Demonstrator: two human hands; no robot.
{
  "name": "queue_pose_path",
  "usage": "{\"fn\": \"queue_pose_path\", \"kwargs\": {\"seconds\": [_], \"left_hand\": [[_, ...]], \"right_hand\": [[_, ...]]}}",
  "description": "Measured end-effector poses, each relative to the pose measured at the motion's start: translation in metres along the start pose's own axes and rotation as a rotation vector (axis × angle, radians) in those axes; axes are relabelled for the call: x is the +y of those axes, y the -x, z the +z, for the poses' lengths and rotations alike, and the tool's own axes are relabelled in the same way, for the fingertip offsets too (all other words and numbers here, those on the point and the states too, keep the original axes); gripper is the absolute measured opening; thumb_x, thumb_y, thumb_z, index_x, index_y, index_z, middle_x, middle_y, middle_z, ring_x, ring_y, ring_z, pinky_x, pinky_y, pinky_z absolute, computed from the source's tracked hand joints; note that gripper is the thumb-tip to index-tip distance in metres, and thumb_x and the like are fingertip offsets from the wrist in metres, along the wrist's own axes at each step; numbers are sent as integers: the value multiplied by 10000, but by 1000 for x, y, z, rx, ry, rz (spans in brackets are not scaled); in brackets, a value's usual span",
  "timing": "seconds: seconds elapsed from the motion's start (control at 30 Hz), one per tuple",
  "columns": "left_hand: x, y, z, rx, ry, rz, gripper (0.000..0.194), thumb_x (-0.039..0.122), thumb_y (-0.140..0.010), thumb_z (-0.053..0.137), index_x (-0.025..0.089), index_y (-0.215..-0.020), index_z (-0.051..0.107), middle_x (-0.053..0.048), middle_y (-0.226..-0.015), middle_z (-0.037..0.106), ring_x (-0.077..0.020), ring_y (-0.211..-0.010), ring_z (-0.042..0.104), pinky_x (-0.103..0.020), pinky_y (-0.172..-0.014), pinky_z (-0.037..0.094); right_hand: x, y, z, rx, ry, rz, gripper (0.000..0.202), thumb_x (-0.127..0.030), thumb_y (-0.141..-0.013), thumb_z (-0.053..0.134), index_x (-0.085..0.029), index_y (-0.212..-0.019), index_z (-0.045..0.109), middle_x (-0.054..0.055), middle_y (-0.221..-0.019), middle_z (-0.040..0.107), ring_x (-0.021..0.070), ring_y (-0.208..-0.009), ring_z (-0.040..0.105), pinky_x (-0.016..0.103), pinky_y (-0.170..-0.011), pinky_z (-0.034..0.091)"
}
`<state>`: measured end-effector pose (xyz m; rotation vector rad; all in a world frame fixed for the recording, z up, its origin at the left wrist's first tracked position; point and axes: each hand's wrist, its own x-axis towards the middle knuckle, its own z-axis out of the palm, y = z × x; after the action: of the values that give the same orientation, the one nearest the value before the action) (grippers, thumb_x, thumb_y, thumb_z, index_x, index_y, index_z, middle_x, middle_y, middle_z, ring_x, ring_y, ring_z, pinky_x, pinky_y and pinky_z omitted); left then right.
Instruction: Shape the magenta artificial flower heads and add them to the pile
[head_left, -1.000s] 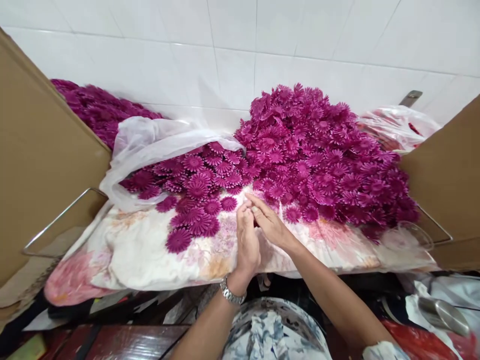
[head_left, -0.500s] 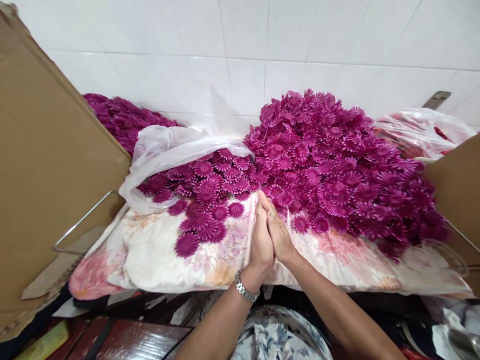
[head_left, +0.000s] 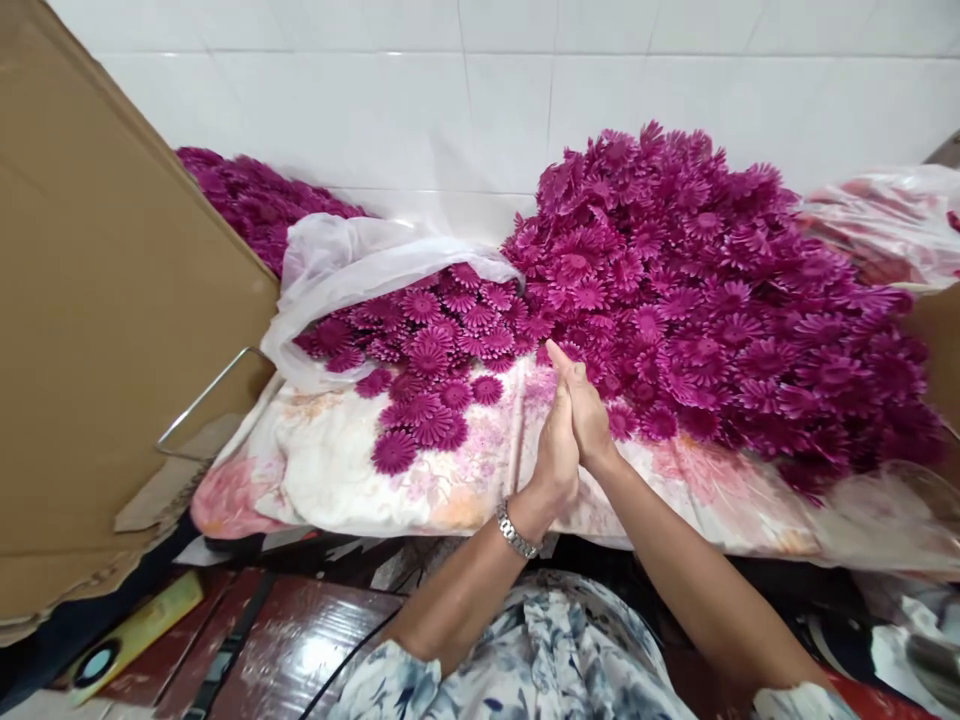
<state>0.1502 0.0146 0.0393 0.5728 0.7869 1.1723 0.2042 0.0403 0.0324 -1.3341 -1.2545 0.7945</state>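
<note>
My left hand [head_left: 556, 445], with a metal-band watch [head_left: 517, 530] on the wrist, is pressed palm to palm against my right hand [head_left: 589, 415]. The fingers of both hands are stretched out straight and point away from me. Nothing shows between the palms, though their inner sides are hidden. They hover over a floral cloth [head_left: 322, 480], near a large heap of magenta artificial flower heads [head_left: 697, 300]. To the left of my hands, a smaller group of magenta flower heads [head_left: 427, 350] spills from a white plastic bag [head_left: 337, 255].
A tall cardboard box [head_left: 112, 300] with a metal wire handle [head_left: 202, 395] stands at the left. More magenta flowers [head_left: 255, 205] lie behind it against the white tiled wall [head_left: 337, 110]. A clear bag with red contents [head_left: 892, 225] is at the back right. A dark red wooden surface [head_left: 300, 630] shows below.
The view has shifted, so the scene sits higher and my forearms and patterned sleeves show more. My hands remain pressed together, the right fingertips now reaching past the left ones.
</note>
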Motion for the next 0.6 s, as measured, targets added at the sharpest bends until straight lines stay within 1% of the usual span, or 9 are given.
{"fn": "queue_pose_path", "kwargs": {"seconds": [0.1, 0.2, 0.27, 0.33, 0.4, 0.43, 0.5, 0.53, 0.6], "left_hand": [[11, -2, -1, 15, 63, -137, 365, 425, -871, 454, 200, -1102, 626, -58, -1292, 574, -199, -1287, 434, -365, -1129, 246], [20, -11, -4, -34, 145, -149, 386, 440, -878, 417, 237, -1139, 614, -51, -1318, 551, -194, -1277, 448, -368, -1118, 275], [23, -15, -6, -53, 149, -116, 392, 446, -866, 430, 267, -1170, 601, -38, -1341, 530, -199, -1292, 429, -385, -1117, 275], [21, -11, -6, -70, 142, -73, 404, 449, -840, 473, 288, -1193, 586, -14, -1358, 514, -190, -1324, 382, -375, -1133, 239], [16, -1, -5, -97, 140, -31, 420, 448, -828, 488, 268, -1192, 592, -23, -1358, 516, -191, -1330, 371, -357, -1141, 217], [14, 5, -3, -117, 132, -50, 419, 448, -819, 501, 246, -1169, 612, -35, -1332, 542, -205, -1321, 386, -364, -1141, 214], [10, 16, 1, -134, 119, -43, 432, 438, -828, 492, 181, -1146, 632, -74, -1278, 586, -236, -1295, 420, -387, -1139, 214], [9, 20, 2, -146, 140, -45, 441, 438, -848, 457, 158, -1139, 636, -79, -1262, 598, -234, -1299, 415, -378, -1142, 203], [11, 25, 4, -117, 179, -37, 450, 426, -866, 416, 130, -1112, 650, -91, -1207, 634, -237, -1288, 428, -373, -1140, 203]], "right_hand": [[12, 17, 4, -8, 163, -128, 594, -547, -919, 163, -237, -1385, 363, 30, -1477, 335, 159, -1388, 241, 441, -1167, 150], [16, 41, 15, 4, 242, -164, 553, -495, -935, 159, -265, -1427, 258, 22, -1521, 228, 176, -1417, 148, 505, -1156, 125], [15, 50, 19, 10, 265, -199, 540, -466, -940, 163, -278, -1446, 188, 20, -1532, 190, 183, -1422, 125, 525, -1150, 119], [13, 48, 18, 28, 275, -216, 533, -450, -943, 153, -284, -1450, 171, 21, -1527, 208, 184, -1416, 159, 519, -1151, 123], [13, 36, 12, 44, 260, -208, 530, -442, -944, 129, -284, -1447, 192, 21, -1520, 231, 192, -1406, 198, 509, -1154, 121], [15, 29, 7, 45, 241, -207, 534, -442, -943, 123, -282, -1449, 183, 21, -1523, 220, 201, -1406, 200, 511, -1152, 123], [18, 15, -1, 33, 222, -224, 547, -450, -938, 132, -277, -1456, 151, 25, -1526, 213, 226, -1412, 175, 536, -1145, 110], [20, 12, -4, 30, 240, -242, 549, -452, -935, 143, -278, -1456, 153, 25, -1521, 229, 238, -1416, 154, 556, -1139, 89], [22, 13, -6, 20, 315, -293, 537, -445, -931, 170, -290, -1443, 204, 20, -1502, 281, 256, -1419, 127, 593, -1124, 48]]}}
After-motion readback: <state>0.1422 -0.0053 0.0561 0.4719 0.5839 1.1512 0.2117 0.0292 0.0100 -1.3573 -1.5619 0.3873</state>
